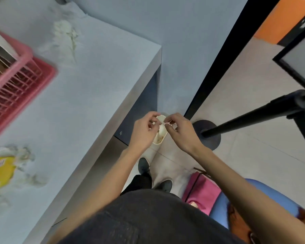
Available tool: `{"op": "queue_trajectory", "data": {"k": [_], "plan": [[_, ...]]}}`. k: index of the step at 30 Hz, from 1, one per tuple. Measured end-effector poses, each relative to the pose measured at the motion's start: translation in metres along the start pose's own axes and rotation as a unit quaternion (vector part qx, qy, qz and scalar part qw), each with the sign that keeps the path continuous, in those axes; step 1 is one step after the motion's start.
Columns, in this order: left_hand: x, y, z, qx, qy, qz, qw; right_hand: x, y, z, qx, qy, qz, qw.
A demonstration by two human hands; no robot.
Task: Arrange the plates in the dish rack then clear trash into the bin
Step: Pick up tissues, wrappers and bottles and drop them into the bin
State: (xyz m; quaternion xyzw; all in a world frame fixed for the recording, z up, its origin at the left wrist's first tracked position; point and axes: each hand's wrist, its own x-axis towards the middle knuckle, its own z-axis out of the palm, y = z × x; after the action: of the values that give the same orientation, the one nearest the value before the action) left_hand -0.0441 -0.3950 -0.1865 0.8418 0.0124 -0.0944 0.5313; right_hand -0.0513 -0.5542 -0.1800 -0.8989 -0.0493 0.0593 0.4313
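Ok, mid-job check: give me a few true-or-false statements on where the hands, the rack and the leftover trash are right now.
1. The left hand and right hand pinch a white scrap above the cream bin. True.
2. The pink dish rack stands on the floor. False: it sits on the table.
3. A yellow packet lies on the table. True.
4. All tissue is gone from the table. False: crumpled tissue lies near its far edge.
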Motion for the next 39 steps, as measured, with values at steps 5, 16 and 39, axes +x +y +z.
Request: {"op": "queue_trajectory", "data": {"k": [5,16,39], "plan": [[0.006,0.024,-0.039,-0.009,0.050,0.015,0.999,0.034,-0.040,-0.008,0.005,-0.007,-0.056,0.998],[0.043,0.041,-0.155,-0.031,0.159,-0.023,0.987,0.142,-0.100,-0.013,-0.016,-0.053,-0.164,0.985],[0.247,-0.034,-0.281,0.340,0.128,-0.162,0.917,0.297,-0.130,0.027,-0.074,-0.205,-0.144,0.965]]}}
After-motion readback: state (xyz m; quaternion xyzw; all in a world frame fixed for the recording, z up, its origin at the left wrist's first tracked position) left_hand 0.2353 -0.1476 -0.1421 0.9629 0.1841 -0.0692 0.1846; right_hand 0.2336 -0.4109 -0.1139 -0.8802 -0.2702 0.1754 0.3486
